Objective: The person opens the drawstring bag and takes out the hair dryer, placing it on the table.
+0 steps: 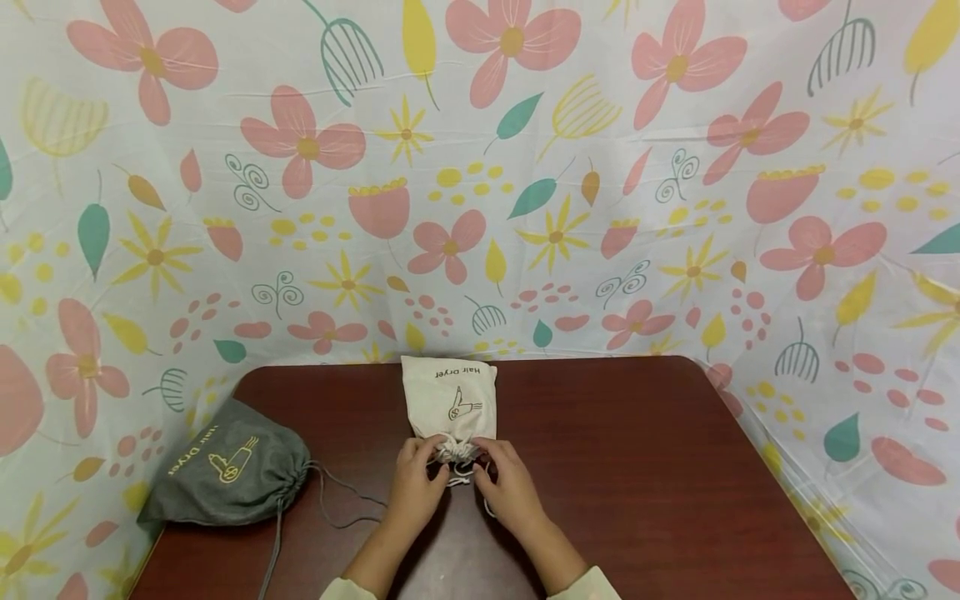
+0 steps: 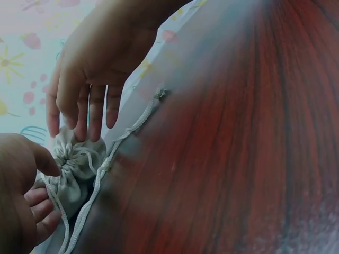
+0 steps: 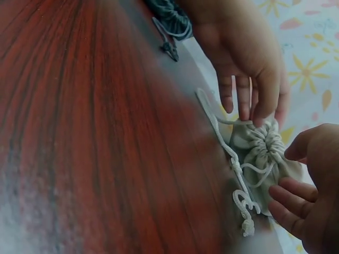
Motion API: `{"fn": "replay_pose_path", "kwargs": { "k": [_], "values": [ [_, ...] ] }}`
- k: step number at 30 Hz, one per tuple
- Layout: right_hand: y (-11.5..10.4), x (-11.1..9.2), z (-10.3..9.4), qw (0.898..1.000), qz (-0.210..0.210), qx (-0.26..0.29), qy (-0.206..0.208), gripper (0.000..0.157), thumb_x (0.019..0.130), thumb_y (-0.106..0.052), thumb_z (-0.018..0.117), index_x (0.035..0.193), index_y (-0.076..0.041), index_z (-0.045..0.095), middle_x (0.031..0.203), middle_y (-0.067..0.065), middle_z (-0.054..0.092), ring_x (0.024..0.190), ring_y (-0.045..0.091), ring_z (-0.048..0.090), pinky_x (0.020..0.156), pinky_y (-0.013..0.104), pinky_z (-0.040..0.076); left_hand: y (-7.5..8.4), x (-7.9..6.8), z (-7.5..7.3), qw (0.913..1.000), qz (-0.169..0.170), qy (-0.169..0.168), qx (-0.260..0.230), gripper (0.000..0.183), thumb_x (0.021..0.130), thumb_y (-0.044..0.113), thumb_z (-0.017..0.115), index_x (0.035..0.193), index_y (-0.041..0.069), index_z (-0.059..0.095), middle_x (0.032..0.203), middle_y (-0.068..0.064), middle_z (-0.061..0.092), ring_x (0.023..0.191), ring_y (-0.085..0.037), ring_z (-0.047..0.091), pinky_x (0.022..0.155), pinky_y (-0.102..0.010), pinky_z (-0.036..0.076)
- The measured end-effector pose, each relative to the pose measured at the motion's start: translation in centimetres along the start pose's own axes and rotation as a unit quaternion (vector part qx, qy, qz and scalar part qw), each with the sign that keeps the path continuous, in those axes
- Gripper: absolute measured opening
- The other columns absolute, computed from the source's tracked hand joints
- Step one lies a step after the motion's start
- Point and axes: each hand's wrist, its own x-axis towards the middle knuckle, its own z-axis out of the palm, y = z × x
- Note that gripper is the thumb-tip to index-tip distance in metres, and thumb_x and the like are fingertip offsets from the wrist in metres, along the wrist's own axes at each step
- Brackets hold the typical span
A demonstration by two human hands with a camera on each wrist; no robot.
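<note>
A small off-white drawstring bag (image 1: 442,396) lies near the table's back edge, its printed "Hair Dryer" and dryer drawing upside down to me. Its gathered neck (image 2: 64,161) is drawn together and faces me. My left hand (image 1: 418,483) is at the left of this neck, with thumb and fingers loosely bent and apart. On the opposite side, my right hand (image 1: 513,487) has its fingers beside the cloth. Fingertips of both hands are at or against the bag. The knotted white cords (image 3: 233,164) hang loose on the table between the hands; neither hand grips them.
A larger dark grey drawstring bag (image 1: 232,475) with a yellow "Hair Dryer" print lies at the table's left edge. Its long grey cords (image 1: 341,492) trail over the dark red wooden table (image 1: 637,483). A floral cloth (image 1: 525,250) hangs around the back and sides.
</note>
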Motion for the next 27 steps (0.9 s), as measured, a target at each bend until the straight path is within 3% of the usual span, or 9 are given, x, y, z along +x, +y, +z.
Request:
{"fn": "replay_pose_path", "kwargs": {
  "k": [5,15,20,27],
  "values": [
    [-0.2,0.2,0.5,1.0,0.008,-0.014,-0.014,0.041,0.089,-0.007,0.072,0.13,-0.009,0.065,0.116,0.009,0.064,0.097,0.021,0.066,0.084,0.035,0.055,0.1,0.2,0.2,0.9999,-0.004,0.002,0.011,0.043,0.083,0.006,0.078,0.124,0.016,0.068,0.106,-0.007,0.061,0.098,-0.019,0.055,0.082,-0.039,0.049],
    [-0.6,0.7,1.1,0.999,0.034,-0.021,-0.007,0.038,0.088,-0.007,0.072,0.125,-0.01,0.066,0.109,0.01,0.062,0.088,0.022,0.063,0.073,0.027,0.051,0.2,0.6,0.8,0.9996,-0.004,-0.007,0.029,0.038,0.084,0.011,0.081,0.119,0.02,0.071,0.105,-0.002,0.066,0.098,-0.018,0.055,0.081,-0.036,0.049],
    [-0.7,1.0,1.6,0.998,0.052,-0.021,-0.002,0.035,0.088,-0.006,0.074,0.121,-0.014,0.067,0.111,0.006,0.061,0.091,0.019,0.065,0.077,0.031,0.055,0.3,0.7,1.2,0.9996,0.012,-0.008,0.023,0.035,0.084,0.009,0.08,0.116,0.019,0.073,0.11,-0.002,0.07,0.103,-0.021,0.059,0.085,-0.04,0.05],
    [-0.7,1.0,2.5,0.998,0.03,-0.05,0.015,0.038,0.083,0.001,0.077,0.118,-0.01,0.064,0.112,0.009,0.058,0.101,0.023,0.065,0.086,0.04,0.055,0.2,0.6,2.0,0.999,0.036,0.024,0.015,0.037,0.077,0.002,0.082,0.111,0.015,0.074,0.109,-0.003,0.073,0.099,-0.022,0.06,0.086,-0.039,0.05]
  ]
}}
